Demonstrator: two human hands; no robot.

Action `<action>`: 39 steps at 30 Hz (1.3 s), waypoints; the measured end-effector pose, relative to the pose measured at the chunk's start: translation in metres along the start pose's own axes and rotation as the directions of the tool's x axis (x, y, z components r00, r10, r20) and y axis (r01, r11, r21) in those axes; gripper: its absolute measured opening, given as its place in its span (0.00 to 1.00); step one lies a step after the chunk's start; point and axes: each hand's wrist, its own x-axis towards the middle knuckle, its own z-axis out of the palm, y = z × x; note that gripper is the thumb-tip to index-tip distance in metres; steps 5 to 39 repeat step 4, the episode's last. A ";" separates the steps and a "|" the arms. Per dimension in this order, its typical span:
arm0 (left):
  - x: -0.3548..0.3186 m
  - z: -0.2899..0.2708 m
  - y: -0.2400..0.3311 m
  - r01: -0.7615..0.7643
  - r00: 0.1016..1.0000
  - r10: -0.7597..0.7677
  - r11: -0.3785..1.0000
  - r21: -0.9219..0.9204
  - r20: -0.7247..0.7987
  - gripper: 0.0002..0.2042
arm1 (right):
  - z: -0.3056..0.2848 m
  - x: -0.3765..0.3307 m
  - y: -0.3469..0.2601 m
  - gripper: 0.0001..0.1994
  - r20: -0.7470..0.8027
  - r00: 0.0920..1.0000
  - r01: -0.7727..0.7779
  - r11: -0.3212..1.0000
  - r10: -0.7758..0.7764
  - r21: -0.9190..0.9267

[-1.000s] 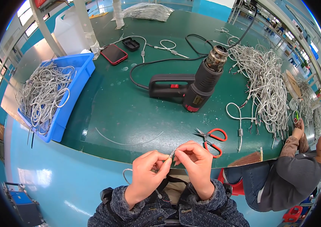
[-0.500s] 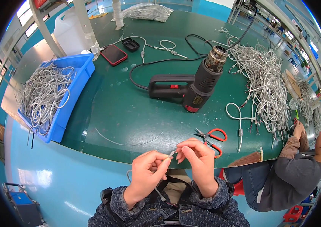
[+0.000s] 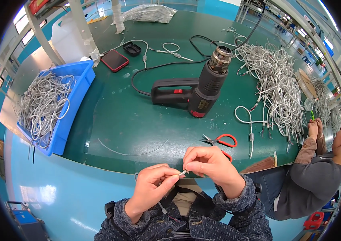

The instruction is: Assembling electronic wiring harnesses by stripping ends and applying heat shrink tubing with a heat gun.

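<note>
Head view, as I read it from my station: both hands are raised just in front of the near edge of the green table (image 3: 138,116), close to the person's chest. I see the left hand (image 3: 151,188) closed in a pinch, thumb and forefinger gripping a thin grey cable (image 3: 177,174) near its end. The right hand (image 3: 208,164) is likewise closed, its fingertips pinched on the small metal tip of that same cable — the two hands nearly touch at this point. The cable's remaining length drops behind the left hand and is mostly hidden. On the table beyond the right hand lie red-handled scissors (image 3: 223,140), near the table edge. Further in, a black heat gun (image 3: 196,88) lies on its side, its black cord looping toward the far end. To the right of it a large heap of grey cables (image 3: 277,88) spreads over the surface. A single loose wire (image 3: 132,149) curves along the near edge, left of the scissors. On the left a blue bin (image 3: 72,108) holds more coiled grey cables. A red-cased phone (image 3: 114,60) lies on the far side. At the right — apart from the person's own hands — a co-worker in a grey sleeve (image 3: 323,176) sits at the table.
</note>
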 end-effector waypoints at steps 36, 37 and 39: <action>0.002 0.002 -0.005 -0.064 0.998 0.064 0.998 0.008 -0.015 0.06 | 0.002 0.000 0.003 0.03 0.040 0.995 -0.093 0.982 0.088 0.166; 0.002 0.002 -0.005 -0.064 0.998 0.064 0.998 0.008 -0.015 0.06 | 0.002 0.000 0.003 0.03 0.040 0.995 -0.093 0.982 0.088 0.166; 0.002 0.002 -0.005 -0.064 0.998 0.064 0.998 0.008 -0.015 0.06 | 0.002 0.000 0.003 0.03 0.040 0.995 -0.093 0.982 0.088 0.166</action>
